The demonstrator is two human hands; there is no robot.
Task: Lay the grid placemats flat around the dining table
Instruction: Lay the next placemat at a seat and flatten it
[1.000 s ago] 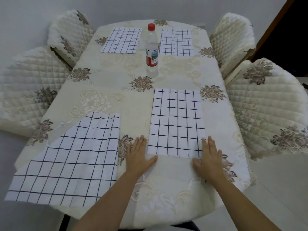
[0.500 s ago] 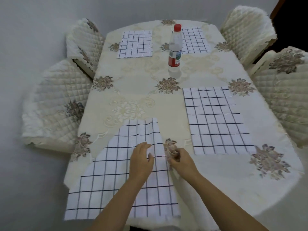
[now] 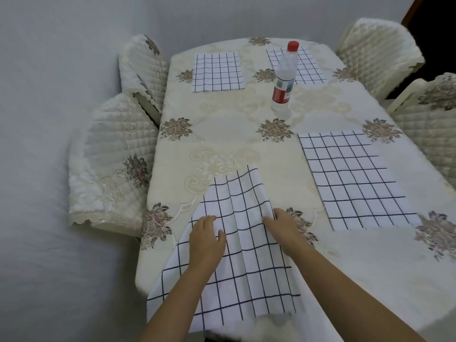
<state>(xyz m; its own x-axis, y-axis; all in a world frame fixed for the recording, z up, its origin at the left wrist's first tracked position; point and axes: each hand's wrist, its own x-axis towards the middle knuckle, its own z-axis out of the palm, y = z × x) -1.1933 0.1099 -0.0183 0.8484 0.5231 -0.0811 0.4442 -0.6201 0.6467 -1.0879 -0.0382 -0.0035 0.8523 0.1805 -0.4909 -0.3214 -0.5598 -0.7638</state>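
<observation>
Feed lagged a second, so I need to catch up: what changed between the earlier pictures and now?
Both grips left the flat near-right mat and moved left onto the wrinkled mat: left grip rests on it, right grip sits at its right edge, hold unclear. The far mats and bottle stayed put.

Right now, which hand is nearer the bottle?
Right. The right hand is at the right edge of the near mat, almost in line with the bottle; the left hand rests on that mat, farther left.
</observation>
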